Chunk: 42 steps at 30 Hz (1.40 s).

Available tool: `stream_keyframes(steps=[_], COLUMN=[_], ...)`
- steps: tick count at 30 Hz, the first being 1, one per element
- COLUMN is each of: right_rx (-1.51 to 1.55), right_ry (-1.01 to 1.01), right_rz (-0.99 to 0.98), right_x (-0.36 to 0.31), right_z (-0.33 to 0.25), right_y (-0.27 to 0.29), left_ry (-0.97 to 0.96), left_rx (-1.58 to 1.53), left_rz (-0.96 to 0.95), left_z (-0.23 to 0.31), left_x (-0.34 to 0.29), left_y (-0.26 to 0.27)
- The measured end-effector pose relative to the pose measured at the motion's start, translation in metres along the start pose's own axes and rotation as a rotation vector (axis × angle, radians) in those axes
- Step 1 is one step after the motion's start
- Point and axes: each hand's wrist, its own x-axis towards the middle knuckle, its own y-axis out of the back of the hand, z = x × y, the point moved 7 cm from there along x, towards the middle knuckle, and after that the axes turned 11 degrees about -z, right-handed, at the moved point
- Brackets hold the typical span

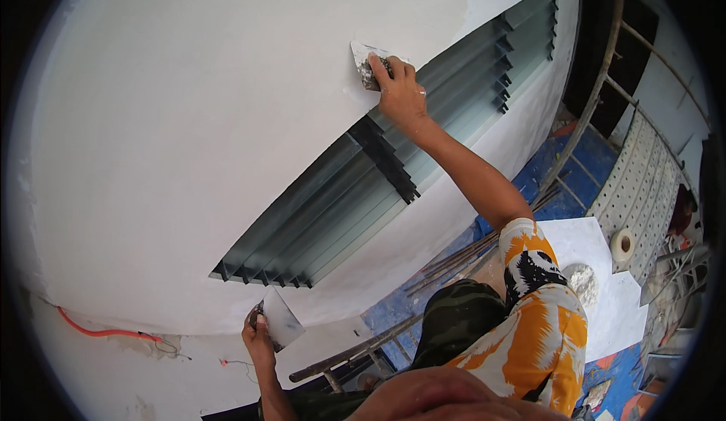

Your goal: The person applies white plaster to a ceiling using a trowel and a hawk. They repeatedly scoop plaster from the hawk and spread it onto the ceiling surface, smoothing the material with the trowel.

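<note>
Broadly, smooth off-white wall [189,103] surrounds long grey louvre window [306,217]; blue sheeting [594,153] below window. Right hand [401,97]: fingers closed on white-smeared metal scraper [361,56], blade beyond fingertips, at wall just above window. Left hand [259,338]: fingers curled round wide grey rectangular plate [284,320], blade jutting past them, near window's lower left end.

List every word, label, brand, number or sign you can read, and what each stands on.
No text can be read in this view.
Upper scraper in the right hand: no legible lettering.
Lower scraper in the left hand: none legible.
Pale roll: none legible.
Patterned sleeve: small marks in its print, too small to tell whether letters.
</note>
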Motion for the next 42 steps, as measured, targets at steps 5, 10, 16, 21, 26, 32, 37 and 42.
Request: stream_keyframes(steps=[5, 10, 16, 21, 26, 32, 37, 42], right_rx=[0.118, 0.225, 0.181, 0.218, 0.421, 1.379, 0.552, 1.05], right_ry=[-0.313, -0.5, -0.318, -0.187, 0.03, 0.376, 0.757, -0.111], right_rz=[0.238, 0.128, -0.013, -0.102, -0.201, -0.584, -0.638, -0.881], right_x=[0.013, 0.062, 0.012, -0.049, -0.102, -0.179, -0.209, -0.212], right_z=[0.112, 0.174, 0.026, -0.104, -0.132, -0.153, -0.152, -0.072], right_y=[0.033, 0.049, -0.01, -0.058, -0.041, 0.044, 0.077, 0.038], left_ry=[-0.054, -0.004, 0.043, 0.08, 0.116, 0.465, 0.235, -0.121], left_rx=[-0.045, -0.041, -0.081, -0.116, -0.948, -1.268, -1.471, -1.404], left_rz=[0.035, 0.039, 0.052, 0.026, -0.037, -0.23, -0.566, -0.235], left_z=[0.004, -0.001, -0.011, -0.02, -0.014, 0.04, 0.105, 0.125], left_x=[-0.013, -0.029, -0.031, -0.022, -0.002, 0.051, 0.061, 0.062], left_y=[0.008, 0.021, 0.023, 0.015, -0.036, -0.15, -0.188, -0.162])
